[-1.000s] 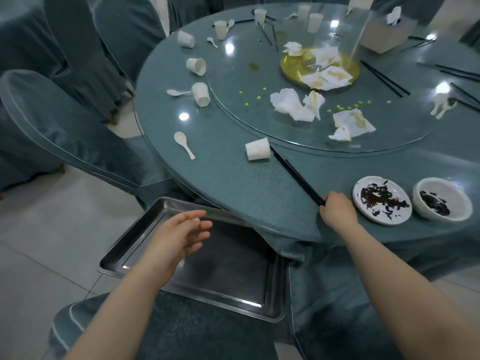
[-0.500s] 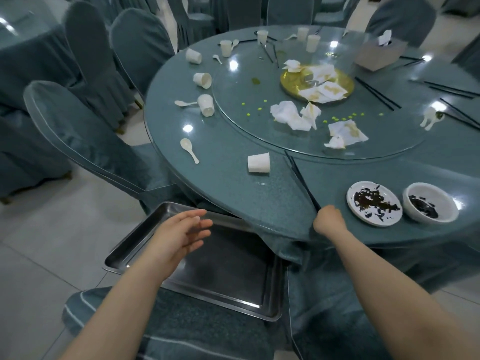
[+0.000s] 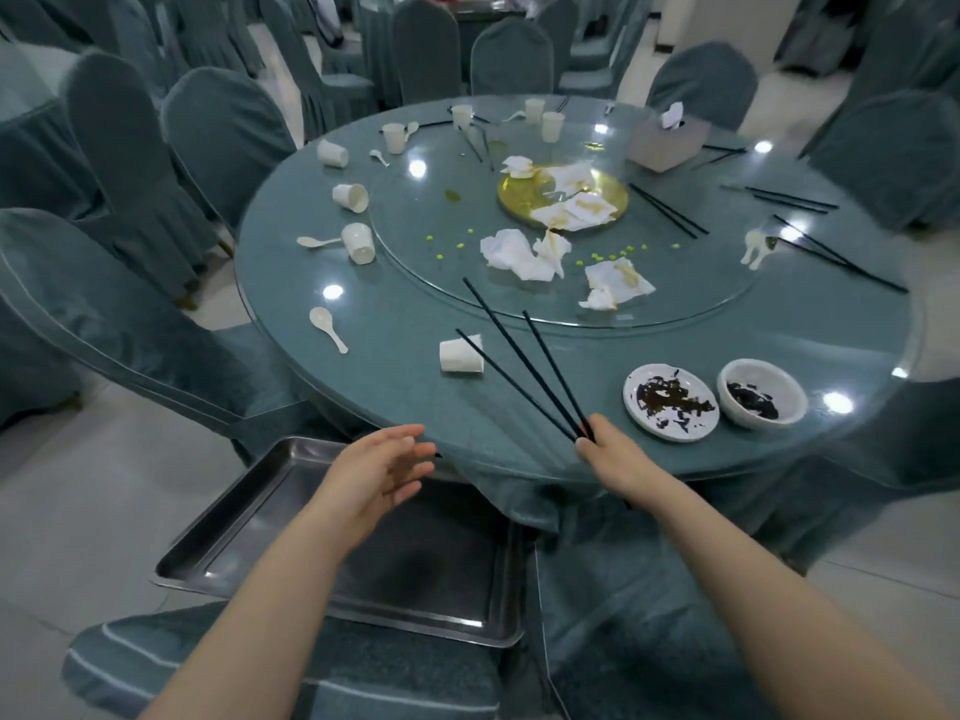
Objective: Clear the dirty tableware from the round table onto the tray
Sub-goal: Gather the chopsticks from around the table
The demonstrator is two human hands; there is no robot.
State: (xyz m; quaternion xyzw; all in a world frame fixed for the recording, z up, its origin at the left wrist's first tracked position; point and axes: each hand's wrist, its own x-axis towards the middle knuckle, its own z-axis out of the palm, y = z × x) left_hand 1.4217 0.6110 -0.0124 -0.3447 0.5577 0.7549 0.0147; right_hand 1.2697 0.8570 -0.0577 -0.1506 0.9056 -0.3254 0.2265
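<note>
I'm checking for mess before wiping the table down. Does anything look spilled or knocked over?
Yes. Several white cups lie on their sides: one near the table edge and two by the turntable. Green peas are scattered across the glass turntable, with crumpled stained napkins among them.

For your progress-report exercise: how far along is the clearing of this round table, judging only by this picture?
Barely begun. Done: nothing; the tray holds no tableware. In hand: the right hand grips black chopsticks lifted over the table edge, while the left hand hovers open above the tray. Left: the tipped cup, spoon, dirty plate, bowl and farther cups.
</note>
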